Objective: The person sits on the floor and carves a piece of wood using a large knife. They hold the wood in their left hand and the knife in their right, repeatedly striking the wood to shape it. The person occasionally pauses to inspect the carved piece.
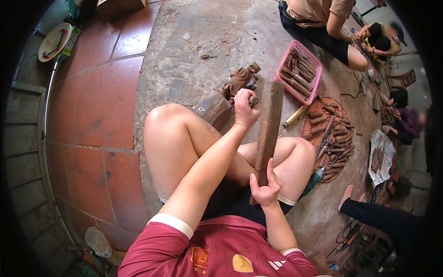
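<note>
My left hand (246, 109) is closed in a fist round a wooden handle (253, 100); only its round end shows, and the rest is hidden by the fingers. My right hand (267, 189) grips the lower part of a long dark wooden club (270, 120), thumb along its side. The club stands nearly upright between my bent knees, its wider end just right of my left fist. Beyond my left knee lies a squared wooden block (214, 110) with a pale mark. A dark brown carved-looking lump (240, 83) sits behind it.
A pink basket (279, 74) holds brown wooden-handled tools. Right of my knee spreads a round pile of similar tools (339, 143), with a pale stick (295, 116) beside it. Other people (318, 18) sit at the upper right. A bare foot (347, 196) reaches in from the right. Red tiles (106, 101) lie left.
</note>
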